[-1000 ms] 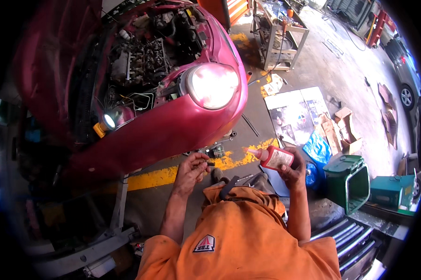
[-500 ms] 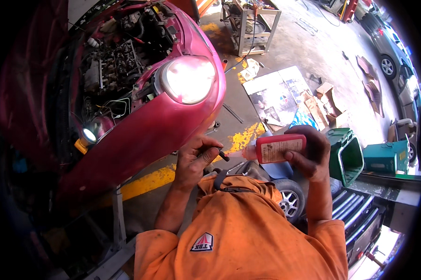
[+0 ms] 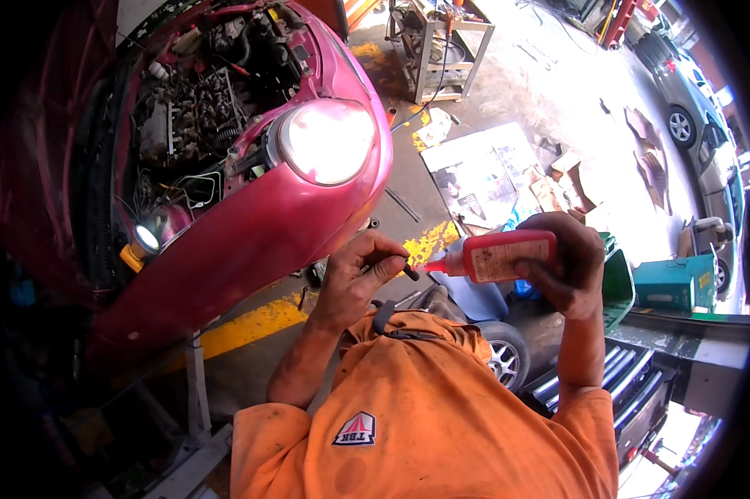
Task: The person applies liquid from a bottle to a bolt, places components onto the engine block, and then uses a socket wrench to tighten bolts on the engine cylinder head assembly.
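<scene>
My left hand (image 3: 360, 279), at the middle of the view, pinches a small dark cylindrical part (image 3: 410, 270), possibly a bolt, between thumb and finger. In my right hand (image 3: 570, 264) is a red squeeze bottle (image 3: 498, 255) with a pale label, held on its side. Its nozzle (image 3: 435, 267) points left at the small part, almost at it; whether they touch I cannot tell. A pink car (image 3: 250, 258) with raised bonnet and exposed engine (image 3: 188, 116) stands just beyond my hands on the left, with a lit work lamp (image 3: 142, 245) near its front edge.
A metal trolley (image 3: 433, 50) stands at the back. Cardboard sheets (image 3: 466, 166), rods (image 3: 401, 204) and scraps lie on the floor. To the right are a green bin (image 3: 618, 299), teal box (image 3: 674, 283), a wheel (image 3: 508, 358) and another car (image 3: 674, 100).
My right hand has raised the bottle and tipped it more level, bringing its nozzle to the part in my left hand. My left hand has moved up and right; the view has shifted.
</scene>
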`<state>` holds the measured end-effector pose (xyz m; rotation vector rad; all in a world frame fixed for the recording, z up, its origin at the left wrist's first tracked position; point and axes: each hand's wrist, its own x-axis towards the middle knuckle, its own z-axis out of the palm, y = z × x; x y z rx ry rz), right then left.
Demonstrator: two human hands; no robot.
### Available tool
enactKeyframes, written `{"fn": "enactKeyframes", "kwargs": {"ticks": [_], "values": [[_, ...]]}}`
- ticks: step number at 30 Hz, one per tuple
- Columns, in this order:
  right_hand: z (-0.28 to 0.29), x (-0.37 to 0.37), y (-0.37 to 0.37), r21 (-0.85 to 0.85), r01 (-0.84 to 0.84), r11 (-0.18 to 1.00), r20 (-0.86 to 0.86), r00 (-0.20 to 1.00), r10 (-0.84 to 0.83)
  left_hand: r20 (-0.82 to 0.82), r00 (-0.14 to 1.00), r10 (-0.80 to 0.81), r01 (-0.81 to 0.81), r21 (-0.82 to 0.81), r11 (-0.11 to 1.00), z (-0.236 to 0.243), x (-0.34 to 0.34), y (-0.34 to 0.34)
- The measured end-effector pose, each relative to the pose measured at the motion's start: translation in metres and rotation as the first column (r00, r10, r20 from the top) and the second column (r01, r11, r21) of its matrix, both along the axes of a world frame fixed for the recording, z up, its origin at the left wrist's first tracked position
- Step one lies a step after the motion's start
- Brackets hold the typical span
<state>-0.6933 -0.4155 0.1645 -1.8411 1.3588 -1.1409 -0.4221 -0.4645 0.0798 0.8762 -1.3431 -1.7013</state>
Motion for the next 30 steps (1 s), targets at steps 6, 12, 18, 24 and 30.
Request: {"fn": "enactKeyframes", "kwargs": {"ticks": [6, 12, 18, 24, 30], "values": [[-0.002, 0.003, -0.003, -0.012, 0.020, 1.000, -0.003, 1.000, -0.020, -0.021, 1.000, -0.019, 0.019, 0.006, 1.000, -0.001, 0.000, -0.003], [0.002, 0.004, -0.003, -0.018, 0.027, 0.999, -0.042, 0.999, -0.028, -0.006, 1.000, -0.020, 0.020, -0.012, 1.000, -0.002, 0.000, -0.004], [0.003, 0.003, -0.001, -0.019, 0.030, 0.999, -0.040, 0.999, -0.031, 0.009, 1.000, -0.027, 0.027, -0.015, 1.000, -0.007, 0.000, -0.004], [0.003, -0.002, 0.008, -0.016, 0.030, 0.999, -0.057, 0.998, -0.031, 0.005, 1.000, -0.012, 0.012, 0.000, 1.000, -0.003, 0.001, -0.004], [0.001, -0.005, 0.015, 0.010, 0.052, 0.999, 0.029, 0.998, -0.053, -0.019, 1.000, -0.005, 0.005, -0.003, 1.000, -0.001, -0.004, -0.002]]}}
